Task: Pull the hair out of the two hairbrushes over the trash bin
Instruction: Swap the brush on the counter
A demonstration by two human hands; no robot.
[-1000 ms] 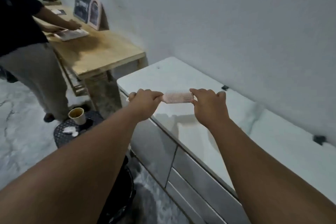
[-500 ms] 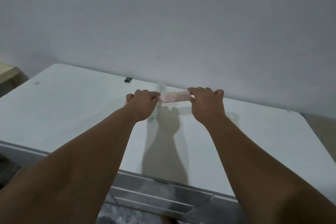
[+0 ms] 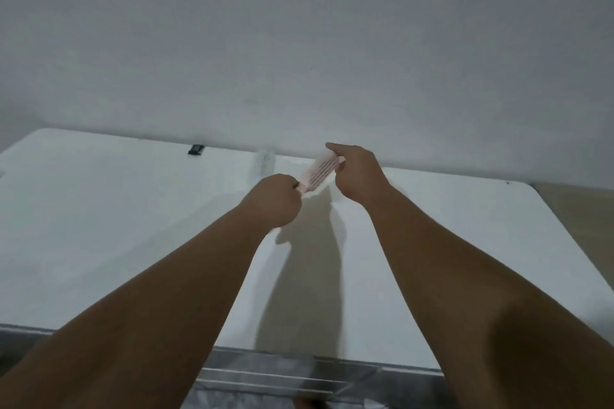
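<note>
A pale pink hairbrush (image 3: pixel 318 173) is held in the air above a white cabinet top (image 3: pixel 116 209). My left hand (image 3: pixel 275 201) is closed around its handle at the lower left end. My right hand (image 3: pixel 357 173) pinches the far end of the brush head with fingers and thumb. The brush slants up to the right, ribbed side toward me. No hair is visible on it. The trash bin and a second hairbrush are out of view.
A plain grey wall (image 3: pixel 299 43) rises behind the cabinet. A small black clip (image 3: pixel 196 149) sits at the cabinet's back edge. Metal drawer fronts (image 3: pixel 299 378) show along the near bottom edge.
The view swung right from the wooden desk, the bin and the other person to face the cabinet and wall. The brush has tilted from level to slanting, right end up.
</note>
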